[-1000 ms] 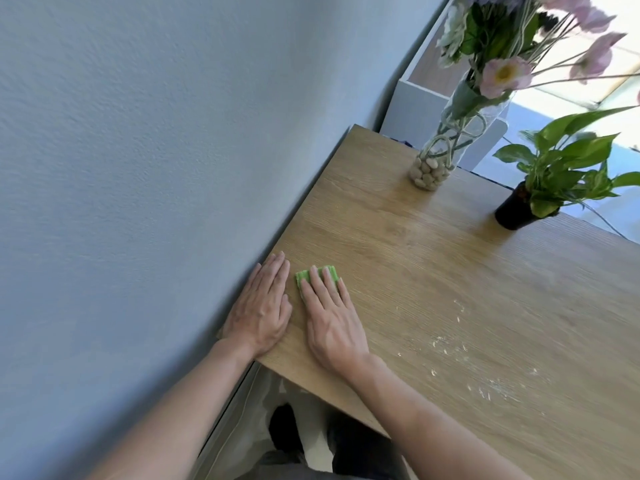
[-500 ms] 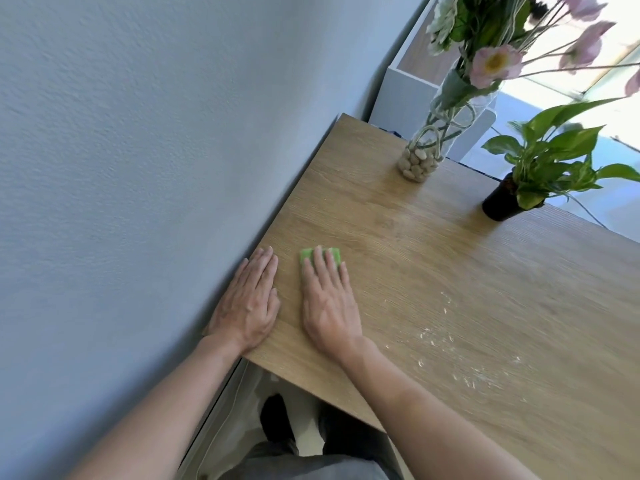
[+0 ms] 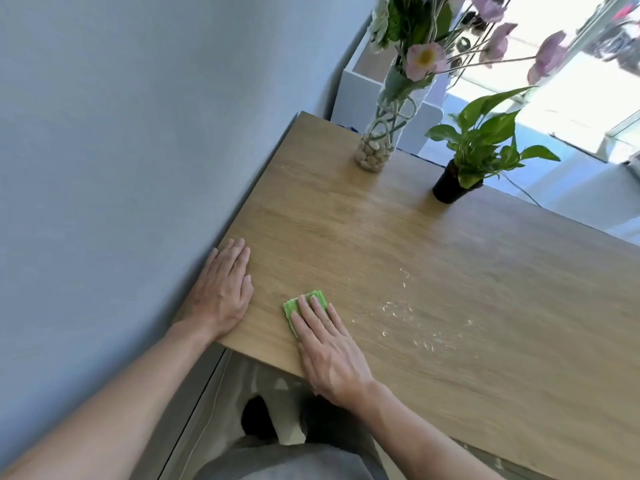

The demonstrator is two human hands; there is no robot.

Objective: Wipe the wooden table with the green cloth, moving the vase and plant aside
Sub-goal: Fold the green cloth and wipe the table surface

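A small folded green cloth (image 3: 293,307) lies on the wooden table (image 3: 398,237) near its front edge. My right hand (image 3: 329,348) presses flat on the cloth, fingers covering most of it. My left hand (image 3: 221,289) rests flat and empty on the table's near left corner by the wall. At the far edge stands a clear glass vase (image 3: 379,140) with pebbles and pink flowers. To the right of the vase is a small green plant in a black pot (image 3: 450,183). Pale crumbs (image 3: 415,323) are scattered to the right of the cloth.
A blue-grey wall (image 3: 138,168) runs along the table's left side. A white cabinet (image 3: 360,91) stands behind the vase. Bright floor and glass show beyond the far edge. My legs are below the front edge.
My right hand has slid the cloth to the right and toward the front edge, away from my left hand. The left hand has stayed flat at the corner.
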